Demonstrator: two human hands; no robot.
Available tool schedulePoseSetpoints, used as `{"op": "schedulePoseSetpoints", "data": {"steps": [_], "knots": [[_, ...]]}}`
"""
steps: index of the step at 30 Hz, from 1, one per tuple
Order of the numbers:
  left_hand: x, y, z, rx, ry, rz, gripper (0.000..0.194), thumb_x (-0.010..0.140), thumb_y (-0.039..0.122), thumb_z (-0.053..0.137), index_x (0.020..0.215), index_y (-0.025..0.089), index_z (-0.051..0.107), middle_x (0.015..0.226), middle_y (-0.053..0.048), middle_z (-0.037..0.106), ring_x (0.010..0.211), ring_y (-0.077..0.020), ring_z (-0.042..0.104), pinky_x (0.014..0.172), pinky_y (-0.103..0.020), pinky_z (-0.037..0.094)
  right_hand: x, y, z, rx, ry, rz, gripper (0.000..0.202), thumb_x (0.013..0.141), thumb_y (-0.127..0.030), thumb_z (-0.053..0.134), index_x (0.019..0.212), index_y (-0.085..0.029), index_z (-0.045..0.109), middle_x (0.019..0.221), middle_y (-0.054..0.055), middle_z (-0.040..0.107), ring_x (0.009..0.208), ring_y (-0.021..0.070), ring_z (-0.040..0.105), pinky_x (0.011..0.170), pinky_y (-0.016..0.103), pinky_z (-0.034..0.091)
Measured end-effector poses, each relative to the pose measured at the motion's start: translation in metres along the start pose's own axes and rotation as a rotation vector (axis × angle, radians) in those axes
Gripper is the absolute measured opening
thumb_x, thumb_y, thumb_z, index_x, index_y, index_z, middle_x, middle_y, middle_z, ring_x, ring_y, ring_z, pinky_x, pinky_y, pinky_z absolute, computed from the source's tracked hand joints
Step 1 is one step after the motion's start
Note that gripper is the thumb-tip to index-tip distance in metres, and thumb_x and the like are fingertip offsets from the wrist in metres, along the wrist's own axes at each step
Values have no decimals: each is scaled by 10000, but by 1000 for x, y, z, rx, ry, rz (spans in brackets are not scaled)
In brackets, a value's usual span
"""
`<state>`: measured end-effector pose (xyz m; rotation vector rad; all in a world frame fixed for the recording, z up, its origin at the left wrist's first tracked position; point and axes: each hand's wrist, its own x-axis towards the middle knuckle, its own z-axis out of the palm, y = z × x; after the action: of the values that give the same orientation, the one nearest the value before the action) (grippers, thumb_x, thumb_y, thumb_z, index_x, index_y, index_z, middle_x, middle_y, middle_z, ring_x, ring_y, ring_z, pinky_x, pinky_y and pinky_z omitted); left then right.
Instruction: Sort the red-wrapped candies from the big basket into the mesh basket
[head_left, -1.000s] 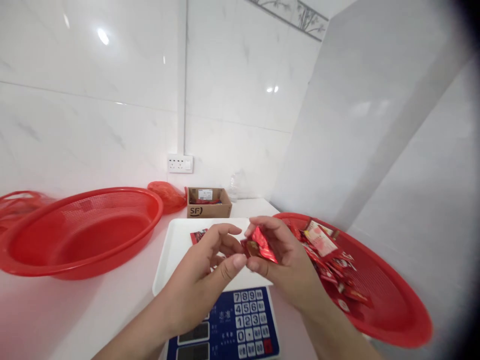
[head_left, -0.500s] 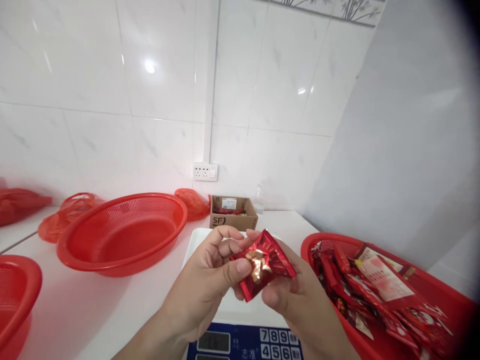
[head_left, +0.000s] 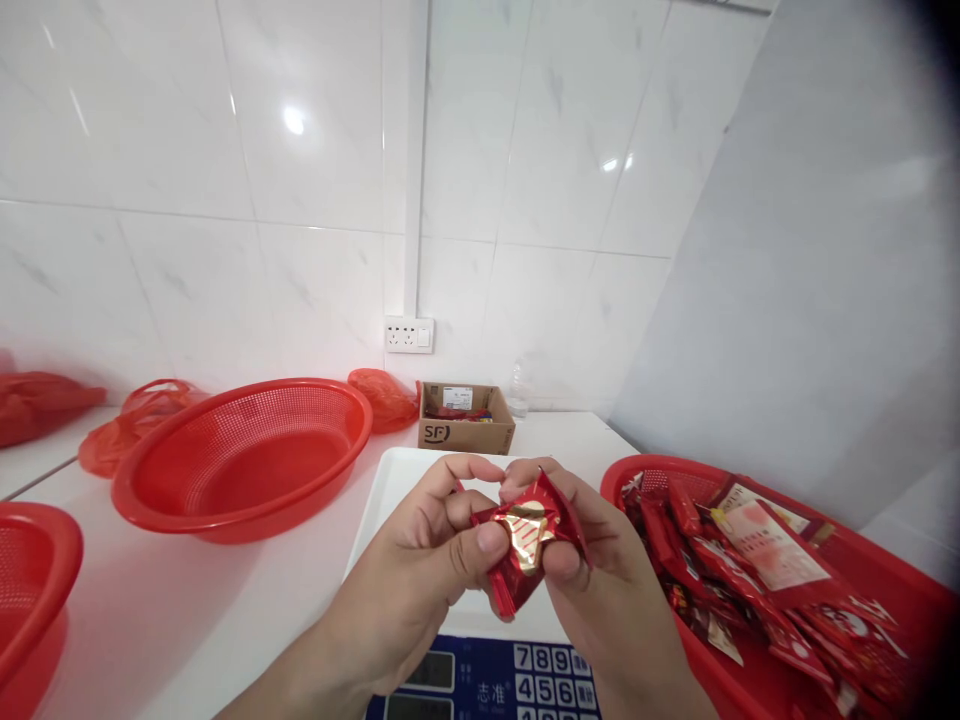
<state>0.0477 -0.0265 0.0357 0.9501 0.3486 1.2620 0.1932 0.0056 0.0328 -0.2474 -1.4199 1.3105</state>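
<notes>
A shiny red packet with gold print (head_left: 527,535) is held up between both hands, above a digital scale (head_left: 480,690) with a white pan and a blue keypad. My left hand (head_left: 435,555) pinches its left side, thumb on the front. My right hand (head_left: 600,560) grips its right side, with the thumb at the lower right of the gold print. The fingers behind the packet are partly hidden, and its contents cannot be seen.
On the right, a red basket (head_left: 626,470) holds many red packets. A large red basket (head_left: 247,480) and part of another (head_left: 37,590) stand left. Behind the scale are a cardboard box (head_left: 465,435) with packets and a red plastic bag (head_left: 382,400).
Both hands still hold the packet. My right thumb has moved onto its front, and the packet is now turned and creased more. The view has tipped slightly downward.
</notes>
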Motion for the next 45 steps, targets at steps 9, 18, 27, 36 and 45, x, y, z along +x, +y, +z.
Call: {"op": "schedulePoseSetpoints", "data": {"steps": [9, 18, 27, 36, 45], "knots": [[-5, 4, 2, 327, 143, 271, 138, 911, 285, 746, 1025, 262, 671, 819, 25, 753, 712, -93, 669, 626, -163, 542, -7, -5, -10, -267, 115, -83, 391, 829, -546, 763, 1177, -368, 741, 1098, 45, 760, 994, 241, 692, 862, 362, 584], [-10, 9, 2, 565, 183, 290, 154, 913, 329, 729, 1047, 258, 759, 862, -25, 766, 700, -145, 651, 628, -248, 573, -12, -13, -7, -446, 148, -160, 217, 1008, -361, 586, 957, -292, 785, 749, 15, 715, 635, 175, 636, 570, 284, 534], [-3, 9, -2, 237, 30, 158, 127, 891, 305, 765, 994, 233, 749, 786, 2, 723, 673, -101, 643, 637, -192, 558, -12, -13, -8, -384, 87, -89, 504, 770, -612, 778, 1228, -410, 716, 1268, 49, 685, 1059, 274, 683, 689, 319, 613], [2, 0, 0, 8, -84, -61, 146, 894, 272, 765, 981, 197, 675, 736, 19, 670, 634, -74, 639, 600, -160, 553, -13, -1, 0, -171, -3, -94, 232, 885, -349, 756, 1114, -385, 773, 1136, 44, 628, 613, 118, 607, 433, 234, 572], [-1, 5, -7, 359, -90, 55, 231, 905, 399, 734, 1110, 295, 716, 992, -20, 675, 871, -138, 627, 807, -261, 535, -10, -11, -2, -624, 93, -325, 234, 865, -319, 791, 1078, -412, 767, 999, 6, 686, 1022, 209, 624, 837, 301, 563]]}}
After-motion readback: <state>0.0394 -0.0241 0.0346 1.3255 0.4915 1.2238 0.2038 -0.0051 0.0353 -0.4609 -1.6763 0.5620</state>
